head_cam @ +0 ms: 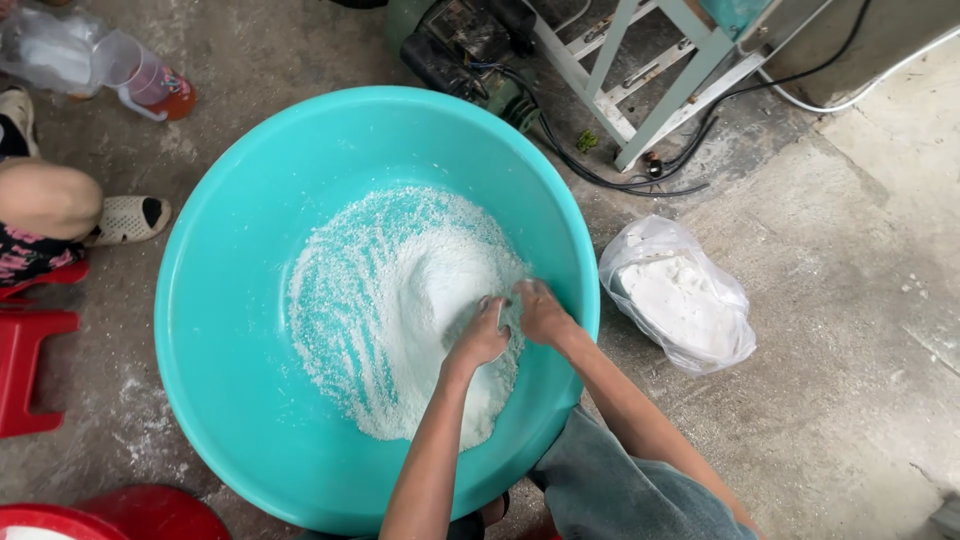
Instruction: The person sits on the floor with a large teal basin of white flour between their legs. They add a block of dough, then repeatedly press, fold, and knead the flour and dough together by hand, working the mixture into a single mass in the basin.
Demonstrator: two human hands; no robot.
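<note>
A large turquoise plastic basin [230,320] stands on the concrete floor and holds a heap of white flour-like powder [420,300]. Both my hands are down in the powder at the heap's right side. My left hand [482,335] is curled with its fingers pressed into the powder. My right hand [540,310] lies just beside it, fingers dug in and dusted white. The two hands nearly touch. Streaks in the thin powder layer on the left show bare basin bottom.
A clear plastic bag of white powder [680,295] lies on the floor right of the basin. A green motor [460,45] with cables and a pale metal frame [650,70] stand behind. Another person's knee and sandal [125,218], a red stool [30,350] and a plastic jug [145,80] are at left.
</note>
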